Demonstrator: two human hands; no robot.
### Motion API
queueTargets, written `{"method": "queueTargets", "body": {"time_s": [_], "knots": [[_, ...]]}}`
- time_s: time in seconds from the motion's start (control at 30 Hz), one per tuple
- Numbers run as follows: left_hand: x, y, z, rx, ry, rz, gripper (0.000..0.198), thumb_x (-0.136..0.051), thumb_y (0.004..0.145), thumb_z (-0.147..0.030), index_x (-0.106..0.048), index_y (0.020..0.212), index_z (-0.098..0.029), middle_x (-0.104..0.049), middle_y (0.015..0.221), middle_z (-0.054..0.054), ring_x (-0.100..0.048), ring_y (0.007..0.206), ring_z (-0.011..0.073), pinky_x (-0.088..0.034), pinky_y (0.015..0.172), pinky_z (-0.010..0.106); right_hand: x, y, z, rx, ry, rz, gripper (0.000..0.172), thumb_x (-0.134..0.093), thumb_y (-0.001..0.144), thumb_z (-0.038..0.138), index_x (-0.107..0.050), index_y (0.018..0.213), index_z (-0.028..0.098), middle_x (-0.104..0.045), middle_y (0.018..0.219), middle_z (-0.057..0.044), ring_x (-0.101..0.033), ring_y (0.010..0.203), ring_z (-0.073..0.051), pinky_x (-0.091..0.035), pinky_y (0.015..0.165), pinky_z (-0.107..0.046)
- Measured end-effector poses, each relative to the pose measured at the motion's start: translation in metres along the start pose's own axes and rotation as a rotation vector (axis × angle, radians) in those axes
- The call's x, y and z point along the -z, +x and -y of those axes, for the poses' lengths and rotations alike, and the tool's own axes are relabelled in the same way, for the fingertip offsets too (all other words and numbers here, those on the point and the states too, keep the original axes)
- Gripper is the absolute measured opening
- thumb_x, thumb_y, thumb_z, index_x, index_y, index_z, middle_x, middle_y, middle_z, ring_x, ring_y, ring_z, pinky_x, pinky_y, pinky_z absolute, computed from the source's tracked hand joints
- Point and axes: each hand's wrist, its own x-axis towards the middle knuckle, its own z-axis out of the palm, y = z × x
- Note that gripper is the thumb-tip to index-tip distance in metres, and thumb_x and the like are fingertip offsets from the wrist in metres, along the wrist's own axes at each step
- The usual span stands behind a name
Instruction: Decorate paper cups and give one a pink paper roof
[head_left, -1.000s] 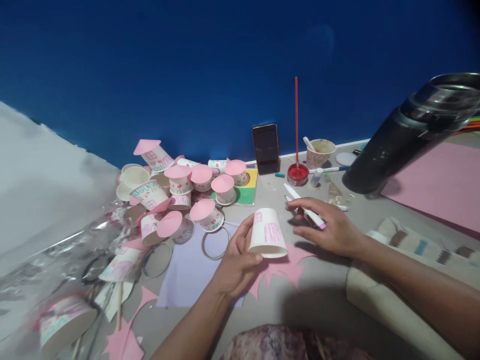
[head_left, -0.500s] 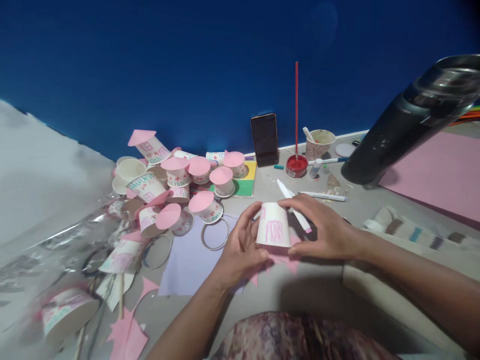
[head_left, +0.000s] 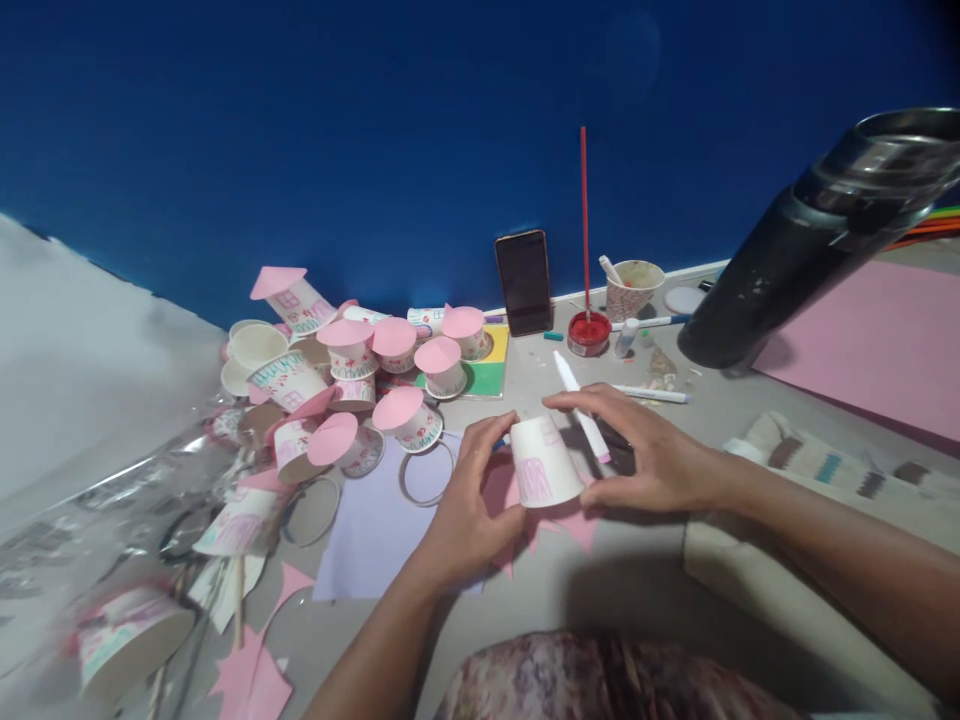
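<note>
A white paper cup (head_left: 553, 472) is upside down between my two hands, its wide rim facing down and tilted. A pink arched door and a small window are drawn on its side. My left hand (head_left: 480, 490) grips its left side, the thumb low near the rim. My right hand (head_left: 645, 445) closes on the right side, thumb at the rim and fingers above. A white marker (head_left: 581, 405) with a pink end slants across the right fingers and appears tucked between them. Pink paper scraps (head_left: 579, 528) lie beneath the cup.
Decorated cups with pink paper roofs (head_left: 401, 405) crowd the left side. A phone (head_left: 523, 282) leans on the wall beside red paint (head_left: 589, 333) with an upright stick. A dark flask (head_left: 780, 250) stands right. Lilac paper (head_left: 367, 540) and a tape ring (head_left: 426, 472) lie left of my hands.
The cup has turned between my fingers: the drawn door sits further left and a window shows at upper right. The view has shifted slightly.
</note>
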Motion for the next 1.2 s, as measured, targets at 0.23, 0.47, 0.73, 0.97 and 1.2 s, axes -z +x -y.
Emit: {"method": "queueTargets", "body": {"time_s": [0.23, 0.47, 0.73, 0.97, 1.2], "knots": [[-0.004, 0.004, 0.005, 0.008, -0.231, -0.109, 0.074, -0.070, 0.075, -0.006, -0.054, 0.142, -0.032, -0.044, 0.147, 0.009, -0.042, 0.146, 0.0315, -0.043, 0.117, 0.045, 0.004, -0.001, -0.008, -0.292, 0.290, -0.420, 0.017, -0.064, 0.100, 0.037, -0.071, 0.112, 0.027, -0.081, 0.091, -0.003, -0.074, 0.082, -0.021, -0.061, 0.077, -0.035], [-0.003, 0.006, -0.002, 0.123, -0.414, -0.131, 0.071, -0.083, 0.074, -0.020, -0.054, 0.138, -0.029, -0.055, 0.144, 0.011, -0.051, 0.140, 0.0308, -0.049, 0.108, 0.039, 0.006, 0.006, -0.030, -0.517, 0.899, -0.616, 0.039, -0.077, 0.085, 0.059, -0.077, 0.094, 0.021, -0.067, 0.061, 0.002, -0.053, 0.046, -0.010, -0.046, 0.044, -0.022], [-0.004, 0.006, -0.001, 0.233, -0.597, -0.084, 0.078, -0.088, 0.069, -0.017, -0.053, 0.138, -0.030, -0.067, 0.134, 0.009, -0.067, 0.118, 0.0238, -0.055, 0.088, 0.026, 0.002, 0.008, -0.022, -0.547, 0.951, -0.612, 0.030, -0.087, 0.077, 0.048, -0.074, 0.079, 0.021, -0.063, 0.057, 0.003, -0.049, 0.044, -0.009, -0.041, 0.039, -0.020], [-0.012, 0.006, -0.001, 0.162, -0.578, -0.024, 0.067, -0.083, 0.075, -0.014, -0.056, 0.135, -0.029, -0.064, 0.138, 0.010, -0.062, 0.128, 0.0241, -0.052, 0.100, 0.030, 0.000, -0.004, -0.006, -0.473, 0.764, -0.474, 0.022, -0.082, 0.086, 0.044, -0.076, 0.092, 0.024, -0.071, 0.063, 0.000, -0.059, 0.052, -0.012, -0.047, 0.044, -0.021], [-0.015, 0.004, -0.001, 0.149, -0.520, -0.022, 0.071, -0.087, 0.073, -0.018, -0.056, 0.136, -0.028, -0.060, 0.140, 0.011, -0.060, 0.129, 0.0278, -0.050, 0.107, 0.036, 0.004, -0.001, 0.011, -0.395, 0.496, -0.468, 0.017, -0.078, 0.090, 0.042, -0.078, 0.091, 0.025, -0.073, 0.063, 0.000, -0.065, 0.052, -0.015, -0.053, 0.044, -0.023]]}}
